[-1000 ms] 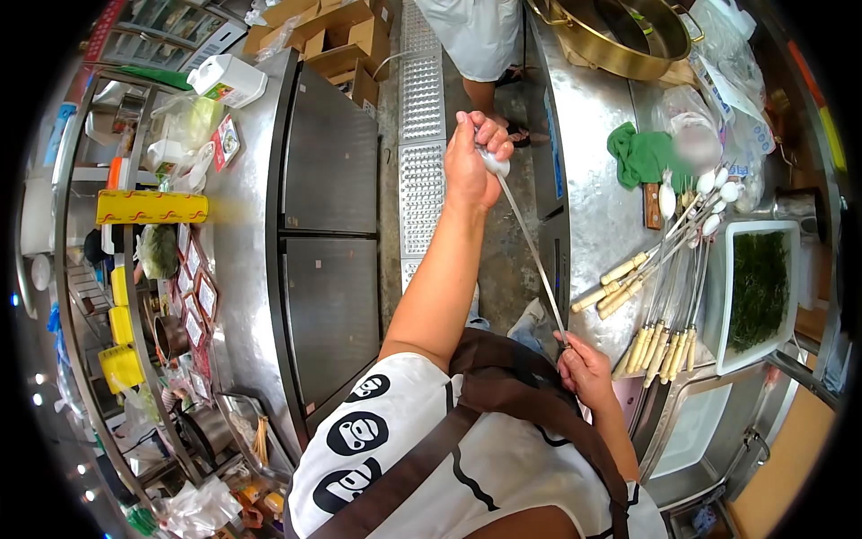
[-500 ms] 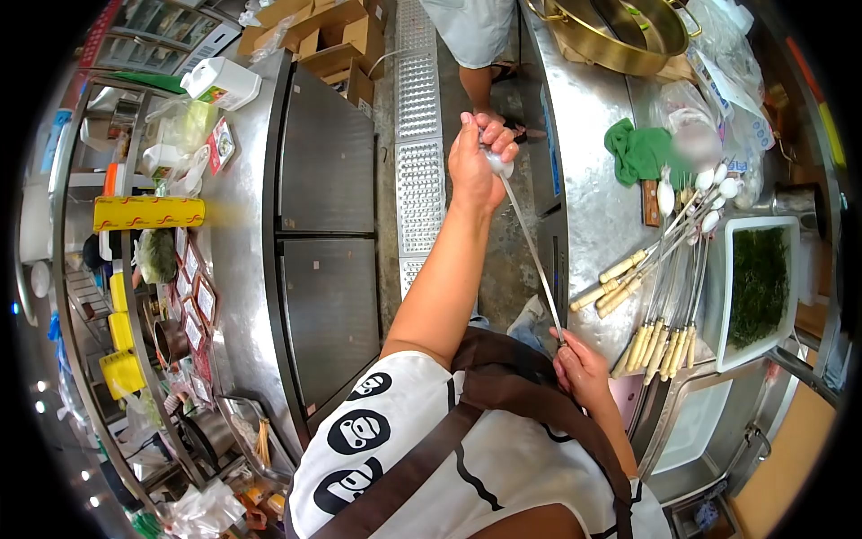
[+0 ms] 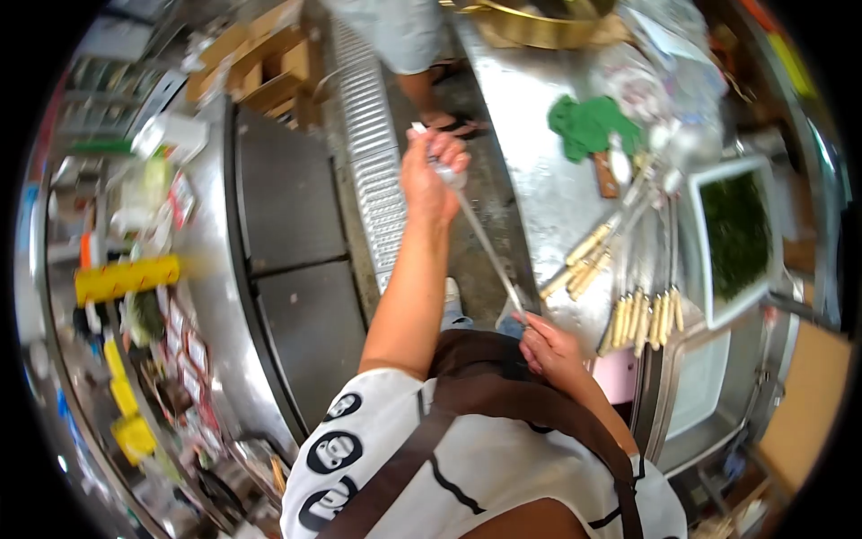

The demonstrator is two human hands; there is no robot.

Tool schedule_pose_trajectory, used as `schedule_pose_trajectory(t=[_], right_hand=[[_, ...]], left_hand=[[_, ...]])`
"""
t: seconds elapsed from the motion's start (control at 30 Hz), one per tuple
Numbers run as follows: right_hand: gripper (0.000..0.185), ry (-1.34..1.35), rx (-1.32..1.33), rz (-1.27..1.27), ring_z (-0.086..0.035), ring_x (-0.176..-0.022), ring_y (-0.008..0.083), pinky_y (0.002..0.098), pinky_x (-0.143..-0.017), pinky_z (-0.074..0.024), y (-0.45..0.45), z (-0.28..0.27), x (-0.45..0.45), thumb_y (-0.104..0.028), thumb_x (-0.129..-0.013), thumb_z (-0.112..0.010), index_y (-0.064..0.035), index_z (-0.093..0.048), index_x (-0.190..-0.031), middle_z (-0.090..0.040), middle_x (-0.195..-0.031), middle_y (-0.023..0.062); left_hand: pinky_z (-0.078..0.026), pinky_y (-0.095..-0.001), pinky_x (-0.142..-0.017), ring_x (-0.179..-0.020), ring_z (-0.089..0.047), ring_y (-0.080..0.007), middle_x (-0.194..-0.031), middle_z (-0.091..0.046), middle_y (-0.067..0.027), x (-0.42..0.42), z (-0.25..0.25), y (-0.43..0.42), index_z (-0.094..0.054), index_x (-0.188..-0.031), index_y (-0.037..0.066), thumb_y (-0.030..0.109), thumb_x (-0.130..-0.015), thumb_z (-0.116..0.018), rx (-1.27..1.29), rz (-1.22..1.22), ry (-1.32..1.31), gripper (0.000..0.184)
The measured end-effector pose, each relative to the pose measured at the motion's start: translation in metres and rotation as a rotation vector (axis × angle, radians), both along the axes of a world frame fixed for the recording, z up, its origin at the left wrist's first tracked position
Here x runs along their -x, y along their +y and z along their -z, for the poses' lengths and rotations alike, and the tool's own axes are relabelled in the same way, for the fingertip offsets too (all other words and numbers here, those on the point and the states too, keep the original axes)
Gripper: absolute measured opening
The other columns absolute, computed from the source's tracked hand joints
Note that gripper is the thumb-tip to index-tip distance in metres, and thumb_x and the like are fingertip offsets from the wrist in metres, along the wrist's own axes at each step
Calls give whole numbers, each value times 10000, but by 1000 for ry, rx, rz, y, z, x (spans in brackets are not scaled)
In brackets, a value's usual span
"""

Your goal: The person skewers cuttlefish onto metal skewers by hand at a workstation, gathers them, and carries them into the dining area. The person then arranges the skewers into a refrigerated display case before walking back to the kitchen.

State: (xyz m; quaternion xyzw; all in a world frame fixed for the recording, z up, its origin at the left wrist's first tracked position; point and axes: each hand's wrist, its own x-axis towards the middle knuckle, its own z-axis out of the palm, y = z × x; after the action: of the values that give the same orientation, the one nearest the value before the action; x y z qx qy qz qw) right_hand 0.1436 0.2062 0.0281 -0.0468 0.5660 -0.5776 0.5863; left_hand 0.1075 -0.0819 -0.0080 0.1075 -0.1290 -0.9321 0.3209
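Shows rod shifted leftward with the whole view — slants forward-left from pinching right hand to left hand clasped round far end.

Green cloth, cardboard boxes, golden pot

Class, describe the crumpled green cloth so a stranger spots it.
A shiny steel counter runs down the picture's right. On it, near metal skewers with pale wooden handles, lies the crumpled green cloth: folded fabric, unlike the dark green strands in the white rectangular tray.
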Motion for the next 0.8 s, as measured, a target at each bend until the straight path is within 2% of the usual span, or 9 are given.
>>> schedule_pose_trajectory(t=[0.13, 0.2, 0.3, 0.4, 0.47, 0.53, 0.67, 0.73, 0.8], right_hand=[[320, 119, 59, 3, -400, -566, 38, 177, -484, -354, 7, 5, 3, -112, -916, -443, -24, -462, -1223, -442, -677, -24], [316, 266, 47, 56, -423, -570, 43, 190, -501, -373, 22, 13, 6, -130, -913, -459, -9, -471, -1204, -461, -667, -20], [326, 581, -118, 435, -422, -561, 34, 187, -507, -367, 43, 32, 19, -167, -902, -488, 12, -484, -1175, -475, -620, -8], [314, 1321, -412, 510, -555, -718, 243, 336, -683, -452, 52, 62, 56, -95, -851, -521, 52, -495, -1127, -564, -788, 154], [336, 1416, -510, 496, -528, -822, 299, 373, -758, -425, 46, 60, 79, -80, -813, -546, 52, -496, -1118, -543, -889, 182], [428, 1488, -652, 466, -446, -998, 347, 407, -872, -359, 36, 49, 96, -86, -714, -624, 28, -500, -1107, -480, -1069, 188], [462, 1507, -871, 419, -443, -980, 319, 418, -844, -335, 33, 32, 119, -127, -677, -662, 17, -507, -1088, -484, -1045, 172], [453, 1505, -921, 396, -445, -963, 306, 424, -823, -328, 33, 34, 123, -130, -663, -665, 19, -516, -1064, -491, -1020, 164], [367, 1484, -842, 277, -459, -903, 293, 437, -781, -324, 28, 38, 129, -120, -645, -657, 19, -540, -964, -504, -933, 146]], left_hand=[[-415, -303, -681, -708, -441, -157, -795, -463, -56, 15, -9, 17, -425, -851, 77, 395, -945, -308, 95, 28, -65, 352], [-322, -393, -1006, -1107, -441, -284, -1181, -455, -187, 26, -16, 37, -399, -1151, -16, 452, -931, -257, 243, 31, -206, 537], [-311, -370, -999, -1143, -429, -281, -1223, -441, -199, 36, -2, 88, -364, -1228, -67, 443, -914, -349, 571, 103, -594, 599], [-387, -350, -902, -1057, -503, -271, -1139, -513, -212, 43, 20, 156, -403, -1195, -89, 383, -869, -470, 1295, 439, -960, 577], [-378, -374, -919, -1089, -494, -350, -1151, -503, -267, 57, 23, 183, -390, -1223, -70, 388, -849, -492, 1241, 684, -927, 600], [-404, -362, -877, -1017, -531, -338, -1071, -541, -253, 71, 16, 199, -412, -1184, -90, 445, -807, -527, 1324, 710, -985, 665], [-427, -351, -838, -964, -563, -337, -1017, -558, -277, 97, 4, 204, -428, -1140, -126, 587, -677, -600, 1487, 855, -1097, 867], [-443, -358, -802, -922, -584, -332, -962, -572, -293, 106, 6, 206, -479, -1064, -136, 609, -643, -613, 1561, 785, -1097, 866], [-459, -364, -762, -860, -603, -336, -888, -594, -287, 123, 9, 209, -532, -967, -133, 592, -657, -611, 1529, 967, -1142, 792]])
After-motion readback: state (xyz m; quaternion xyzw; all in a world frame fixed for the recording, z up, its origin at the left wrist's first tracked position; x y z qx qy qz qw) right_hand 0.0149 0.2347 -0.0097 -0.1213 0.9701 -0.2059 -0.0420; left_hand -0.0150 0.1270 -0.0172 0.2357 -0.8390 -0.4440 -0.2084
